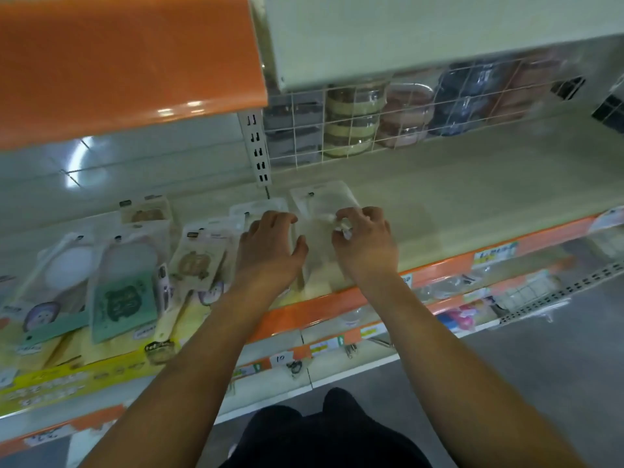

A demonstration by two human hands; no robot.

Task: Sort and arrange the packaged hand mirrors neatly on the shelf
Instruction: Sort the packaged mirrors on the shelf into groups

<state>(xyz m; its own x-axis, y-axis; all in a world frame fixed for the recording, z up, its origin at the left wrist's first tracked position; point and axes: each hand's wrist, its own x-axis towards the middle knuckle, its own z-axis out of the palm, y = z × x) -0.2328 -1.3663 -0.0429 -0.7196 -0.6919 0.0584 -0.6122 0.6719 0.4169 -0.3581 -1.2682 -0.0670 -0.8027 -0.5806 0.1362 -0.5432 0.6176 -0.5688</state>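
I see a pale shelf (456, 184) with an orange edge. My left hand (270, 244) rests spread on packaged mirrors (199, 261); my right hand (366, 241) pinches a clear mirror packet (320, 204).

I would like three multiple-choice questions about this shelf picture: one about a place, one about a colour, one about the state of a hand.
1. Where is the green mirror pack?
A. left of both hands
B. right of both hands
C. between the hands

2. What colour is the shelf's front strip?
A. blue
B. orange
C. black

3. The right hand is:
A. flat, away from the packs
B. curled on a pale pack
C. out of view

Answers: 1 A, it lies far left of the left hand. 2 B, the edge shows orange. 3 B, fingers curl over the pack.
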